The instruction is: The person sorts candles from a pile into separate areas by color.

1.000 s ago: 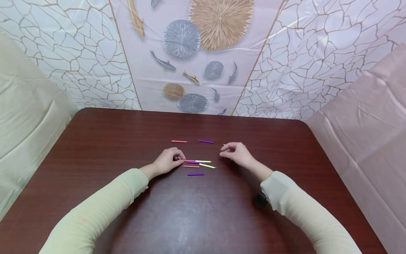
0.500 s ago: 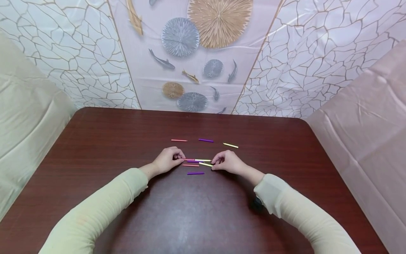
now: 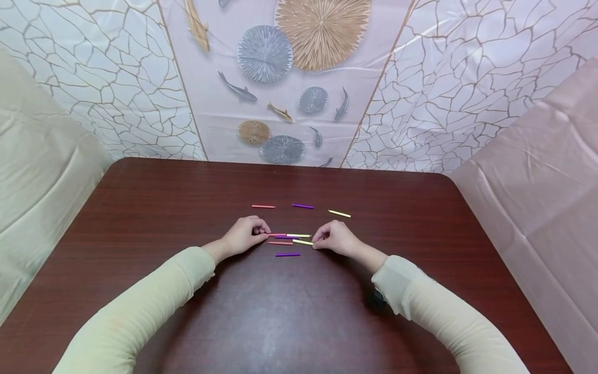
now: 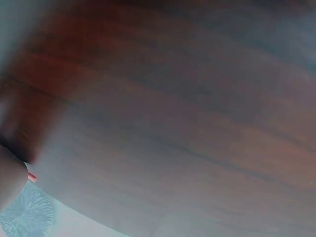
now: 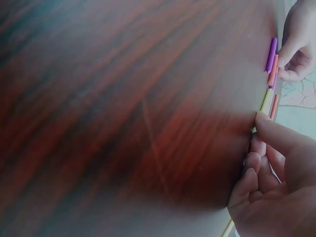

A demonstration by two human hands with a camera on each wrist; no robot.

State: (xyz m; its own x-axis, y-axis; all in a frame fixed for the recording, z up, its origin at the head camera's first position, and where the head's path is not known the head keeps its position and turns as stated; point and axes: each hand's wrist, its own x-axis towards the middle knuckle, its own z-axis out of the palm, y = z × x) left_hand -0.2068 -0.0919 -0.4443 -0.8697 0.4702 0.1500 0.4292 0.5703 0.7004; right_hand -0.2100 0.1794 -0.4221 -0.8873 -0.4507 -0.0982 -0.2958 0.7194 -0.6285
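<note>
In the head view my left hand pinches the left end of a pinkish-red candle, thin like a birthday candle. That candle lies end to end with a yellow candle. My right hand has thumb and finger on the right end of a second yellow candle, tilted just below. The right wrist view shows this thumb pressed to the yellow candle. A purple candle and an orange-red candle lie close between the hands. The left wrist view shows mostly tabletop.
Nearer my body lies another purple candle. Farther back are a red candle, a purple candle and a yellow candle, spaced apart. The brown table meets a patterned cloth backdrop.
My right hand has come left and toward me, away from the back yellow candle, to the right end of the tilted front yellow one. My left hand stays almost in place.
</note>
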